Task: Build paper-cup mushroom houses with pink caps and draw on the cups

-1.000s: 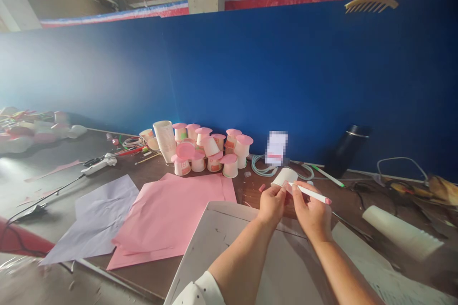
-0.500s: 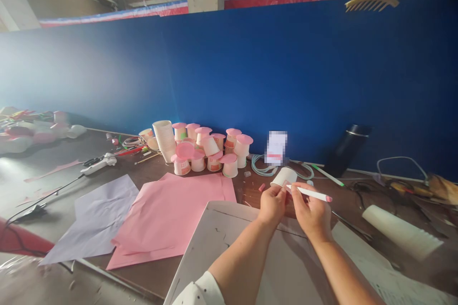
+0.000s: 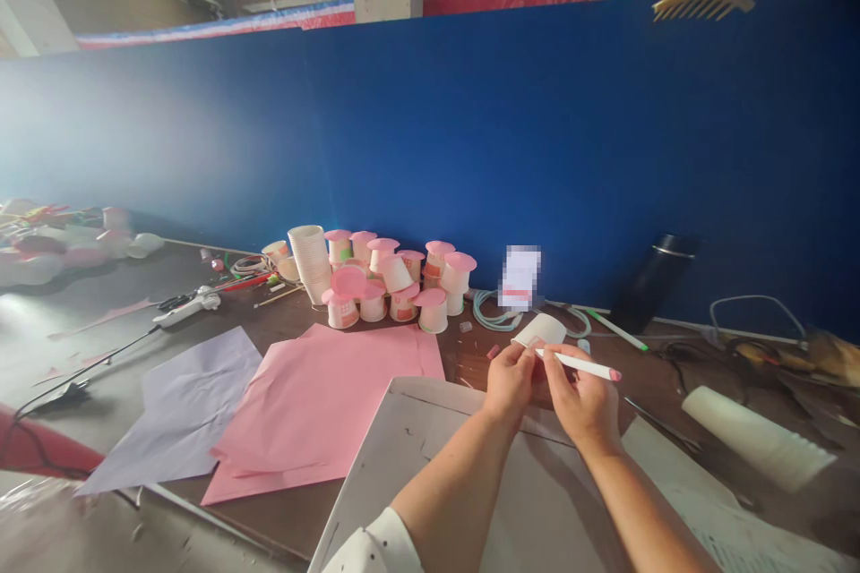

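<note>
A white paper cup lies tilted in my left hand, whose fingers are closed on its rim side. Faint pink marks show on the cup's wall near my fingertips. Pinched in my right hand is a white marker with a pink end. Its tip points left, at or very close to the cup; whether it touches I cannot tell. Both hands are above a large white board or sheet on the dark table.
Left of my hands lie pink paper sheets and pale lilac paper. Behind them stand several pink-topped cups and a cup stack. To the right are a green-capped marker, a dark bottle and another cup stack.
The cup has turned slightly in my left hand. My right hand and the marker have shifted a little left. The whole view has moved very slightly.
</note>
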`<state>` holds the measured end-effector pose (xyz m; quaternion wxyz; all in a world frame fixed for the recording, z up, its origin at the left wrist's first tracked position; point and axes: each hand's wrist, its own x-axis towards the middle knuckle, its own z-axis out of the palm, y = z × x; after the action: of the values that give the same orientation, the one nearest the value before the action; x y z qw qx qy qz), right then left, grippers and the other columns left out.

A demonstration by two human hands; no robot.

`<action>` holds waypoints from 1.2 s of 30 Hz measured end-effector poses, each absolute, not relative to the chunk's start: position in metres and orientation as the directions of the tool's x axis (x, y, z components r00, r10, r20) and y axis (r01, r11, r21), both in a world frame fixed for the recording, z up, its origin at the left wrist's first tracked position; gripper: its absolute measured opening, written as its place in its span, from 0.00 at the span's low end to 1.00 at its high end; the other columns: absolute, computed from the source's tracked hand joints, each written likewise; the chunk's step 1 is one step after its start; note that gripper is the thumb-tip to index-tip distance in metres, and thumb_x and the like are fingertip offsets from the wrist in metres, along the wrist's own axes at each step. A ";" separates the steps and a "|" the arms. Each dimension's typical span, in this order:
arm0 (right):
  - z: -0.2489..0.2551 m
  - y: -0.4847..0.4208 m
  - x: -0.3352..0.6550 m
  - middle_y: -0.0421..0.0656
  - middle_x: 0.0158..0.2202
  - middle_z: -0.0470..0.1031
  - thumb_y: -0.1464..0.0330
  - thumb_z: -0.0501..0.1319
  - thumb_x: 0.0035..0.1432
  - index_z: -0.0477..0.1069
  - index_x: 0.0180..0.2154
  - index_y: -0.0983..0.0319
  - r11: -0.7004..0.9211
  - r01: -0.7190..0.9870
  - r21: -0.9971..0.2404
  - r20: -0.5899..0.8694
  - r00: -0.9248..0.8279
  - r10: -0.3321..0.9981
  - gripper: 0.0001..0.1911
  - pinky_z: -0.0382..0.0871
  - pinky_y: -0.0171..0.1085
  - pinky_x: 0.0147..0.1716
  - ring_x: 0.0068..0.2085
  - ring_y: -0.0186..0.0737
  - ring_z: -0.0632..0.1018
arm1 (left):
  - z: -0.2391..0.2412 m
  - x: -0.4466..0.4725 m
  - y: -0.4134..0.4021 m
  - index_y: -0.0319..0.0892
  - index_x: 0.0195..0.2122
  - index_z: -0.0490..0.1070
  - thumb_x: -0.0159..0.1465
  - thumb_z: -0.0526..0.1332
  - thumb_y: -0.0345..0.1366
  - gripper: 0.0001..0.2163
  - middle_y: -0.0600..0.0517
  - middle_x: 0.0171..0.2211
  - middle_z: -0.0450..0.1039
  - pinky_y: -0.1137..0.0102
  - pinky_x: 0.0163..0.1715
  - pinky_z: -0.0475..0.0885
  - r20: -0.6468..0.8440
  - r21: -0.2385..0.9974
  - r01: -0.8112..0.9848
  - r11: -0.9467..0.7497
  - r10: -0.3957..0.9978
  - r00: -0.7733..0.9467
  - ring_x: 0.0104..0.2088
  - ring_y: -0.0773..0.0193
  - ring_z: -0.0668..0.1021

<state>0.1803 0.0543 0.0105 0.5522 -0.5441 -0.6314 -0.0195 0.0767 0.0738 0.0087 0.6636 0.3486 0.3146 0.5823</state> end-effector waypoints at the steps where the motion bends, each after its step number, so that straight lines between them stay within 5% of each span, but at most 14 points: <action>1: 0.010 0.054 0.180 0.50 0.32 0.82 0.50 0.57 0.65 0.78 0.36 0.62 0.408 0.712 -0.571 0.721 0.197 0.664 0.23 0.76 0.41 0.36 0.33 0.47 0.82 | 0.007 0.077 0.075 0.41 0.26 0.73 0.52 0.70 0.49 0.16 0.54 0.24 0.68 0.70 0.36 0.68 -0.021 0.793 -0.601 0.100 0.990 0.138 0.29 0.67 0.70; 10: 0.012 0.053 0.173 0.52 0.35 0.82 0.52 0.56 0.67 0.78 0.38 0.63 0.445 0.730 -0.520 0.756 0.150 0.637 0.22 0.77 0.42 0.39 0.37 0.49 0.83 | 0.006 0.076 0.079 0.37 0.29 0.75 0.49 0.75 0.41 0.15 0.48 0.29 0.75 0.68 0.41 0.73 -0.106 0.559 -0.811 0.173 0.985 0.137 0.31 0.64 0.77; 20: 0.011 0.053 0.174 0.51 0.37 0.83 0.50 0.55 0.67 0.77 0.40 0.62 0.438 0.701 -0.563 0.721 0.157 0.675 0.23 0.77 0.44 0.40 0.38 0.50 0.83 | 0.008 0.073 0.079 0.35 0.33 0.75 0.57 0.69 0.35 0.08 0.47 0.29 0.77 0.73 0.32 0.73 -0.185 0.560 -0.795 0.231 0.971 0.152 0.28 0.67 0.77; 36: 0.007 0.059 0.182 0.51 0.37 0.82 0.50 0.55 0.68 0.77 0.39 0.63 0.425 0.765 -0.484 0.792 0.177 0.585 0.23 0.76 0.41 0.38 0.39 0.48 0.82 | 0.012 0.073 0.077 0.36 0.30 0.74 0.57 0.69 0.33 0.06 0.46 0.27 0.78 0.69 0.39 0.78 -0.159 0.623 -0.747 0.231 0.973 0.168 0.29 0.63 0.80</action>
<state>0.1817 0.0588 0.0074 0.5545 -0.5302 -0.6363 -0.0813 0.0731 0.0766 0.0125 0.7358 0.2068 0.2725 0.5844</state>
